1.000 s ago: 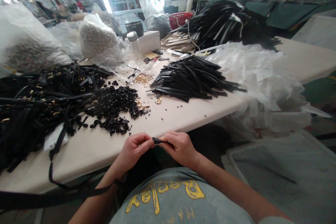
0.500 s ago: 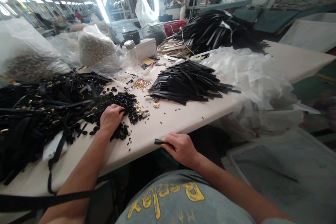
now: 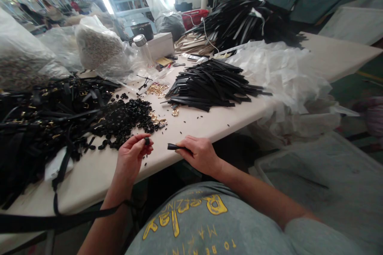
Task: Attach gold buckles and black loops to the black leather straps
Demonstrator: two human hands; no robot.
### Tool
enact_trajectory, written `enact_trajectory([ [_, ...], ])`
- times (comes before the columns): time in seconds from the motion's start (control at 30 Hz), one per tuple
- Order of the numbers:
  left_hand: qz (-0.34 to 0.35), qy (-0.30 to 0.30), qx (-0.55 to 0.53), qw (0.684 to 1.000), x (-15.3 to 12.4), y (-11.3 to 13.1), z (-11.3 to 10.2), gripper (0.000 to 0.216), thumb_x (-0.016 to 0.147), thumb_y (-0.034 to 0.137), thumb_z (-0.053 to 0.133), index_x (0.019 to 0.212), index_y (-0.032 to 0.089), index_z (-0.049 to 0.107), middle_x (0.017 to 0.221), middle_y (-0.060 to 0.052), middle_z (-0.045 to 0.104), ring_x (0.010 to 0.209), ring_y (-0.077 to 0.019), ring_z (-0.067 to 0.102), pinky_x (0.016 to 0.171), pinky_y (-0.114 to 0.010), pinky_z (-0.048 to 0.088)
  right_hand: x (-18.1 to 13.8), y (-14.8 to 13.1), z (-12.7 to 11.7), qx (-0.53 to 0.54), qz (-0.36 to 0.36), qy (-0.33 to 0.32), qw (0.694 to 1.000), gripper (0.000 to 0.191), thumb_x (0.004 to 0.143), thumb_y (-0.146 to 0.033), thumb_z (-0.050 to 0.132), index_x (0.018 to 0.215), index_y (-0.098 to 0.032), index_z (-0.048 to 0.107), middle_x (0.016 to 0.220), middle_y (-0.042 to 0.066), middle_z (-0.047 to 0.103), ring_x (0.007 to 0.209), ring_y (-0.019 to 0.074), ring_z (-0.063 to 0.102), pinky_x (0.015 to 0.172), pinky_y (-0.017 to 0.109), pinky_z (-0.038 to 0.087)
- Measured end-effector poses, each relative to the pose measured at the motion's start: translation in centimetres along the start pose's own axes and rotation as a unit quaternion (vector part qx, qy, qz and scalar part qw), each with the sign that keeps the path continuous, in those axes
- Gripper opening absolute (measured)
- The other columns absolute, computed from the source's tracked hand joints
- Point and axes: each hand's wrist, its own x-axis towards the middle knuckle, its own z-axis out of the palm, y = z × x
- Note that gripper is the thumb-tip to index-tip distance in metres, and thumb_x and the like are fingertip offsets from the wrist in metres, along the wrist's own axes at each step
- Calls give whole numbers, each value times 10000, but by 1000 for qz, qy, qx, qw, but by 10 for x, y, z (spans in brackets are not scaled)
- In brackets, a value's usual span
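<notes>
Left hand: thumb and forefinger pinched together on one small black loop, held just above the near edge of the bench, close to the pile of loops.

Right hand: closed on a black strap. Its short end pokes out toward the loop but does not touch it.

Judgement: the loop is light, probably rubbery and easily dropped, so pinch it across its sides. The strap looks thin, limp and smooth, so grip close behind the tip.

Stack of straps lies farther back, gold buckles beside it.
</notes>
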Motion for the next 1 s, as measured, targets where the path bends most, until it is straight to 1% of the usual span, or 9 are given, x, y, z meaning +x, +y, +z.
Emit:
enact_trajectory([
  [0.1, -39, -24, -58, 997, -22, -6, 14, 261, 625, 284, 802, 839, 151, 732, 684, -40, 717, 552, -107, 633, 533, -189, 497, 10, -7, 2, -23, -16, 4, 1000, 186, 973, -288, 555, 880, -174, 669, 759, 14, 665, 668, 119, 593, 631, 227, 397],
  [0.2, -65, -37, -69, 995, -34, -9, 21, 268, 633, 289, 824, 849, 154, 740, 707, -53, 736, 577, -120, 659, 546, -190, 518, 13, -10, 4, -73, -34, -4, 997, 252, 1003, -326, 510, 875, -176, 667, 752, 13, 649, 658, 114, 571, 600, 236, 356],
  [0.3, -55, -42, -59, 996, -39, -8, 25, 275, 655, 304, 832, 873, 160, 748, 733, -56, 749, 598, -124, 675, 557, -183, 527, 11, -12, 5, -132, -55, -13, 990, 295, 1020, -333, 471, 852, -184, 664, 727, 6, 622, 638, 113, 532, 561, 252, 299],
  [0.4, -50, -55, -50, 996, -39, -7, 27, 281, 662, 310, 843, 881, 157, 755, 734, -52, 747, 603, -117, 677, 562, -170, 528, 7, -12, 4, -161, -74, -11, 984, 291, 1013, -292, 473, 809, -186, 652, 693, -4, 586, 619, 111, 492, 553, 260, 276],
  [0.57, -103, -82, -68, 989, -36, -9, 28, 344, 578, 300, 906, 852, 149, 761, 736, -32, 730, 594, -84, 652, 548, -134, 516, 1, -11, 2, -157, -110, -7, 981, 281, 1004, -255, 489, 779, -179, 640, 663, -14, 551, 603, 106, 452, 563, 258, 278],
  [0.7, -131, -70, -86, 985, -35, -12, 25, 365, 492, 274, 944, 769, 161, 735, 680, 14, 684, 512, -46, 584, 490, -114, 479, -2, -8, 1, -145, -111, -28, 983, 306, 1025, -291, 457, 805, -188, 645, 682, -10, 569, 615, 106, 461, 569, 257, 280],
  [0.77, -131, -67, -79, 986, -35, -13, 23, 368, 493, 290, 940, 763, 162, 725, 667, 12, 672, 508, -56, 579, 481, -129, 479, -2, -7, 1, -146, -97, -41, 984, 319, 1031, -305, 442, 815, -195, 649, 691, -5, 582, 627, 109, 477, 574, 260, 286],
  [0.87, -119, -64, -60, 989, -37, -16, 20, 367, 545, 332, 911, 815, 166, 725, 725, -11, 696, 562, -86, 617, 538, -169, 522, -3, -7, 2, -141, -77, -57, 985, 330, 1036, -315, 428, 820, -201, 649, 700, 1, 593, 642, 115, 500, 582, 263, 300],
  [1.0, -101, -75, -32, 991, -39, -25, 21, 338, 569, 301, 899, 816, 178, 704, 746, -1, 707, 604, -93, 641, 606, -182, 542, -3, -7, 6, -132, -79, -63, 986, 286, 1018, -275, 462, 800, -189, 627, 704, 9, 589, 648, 123, 525, 577, 264, 310],
])
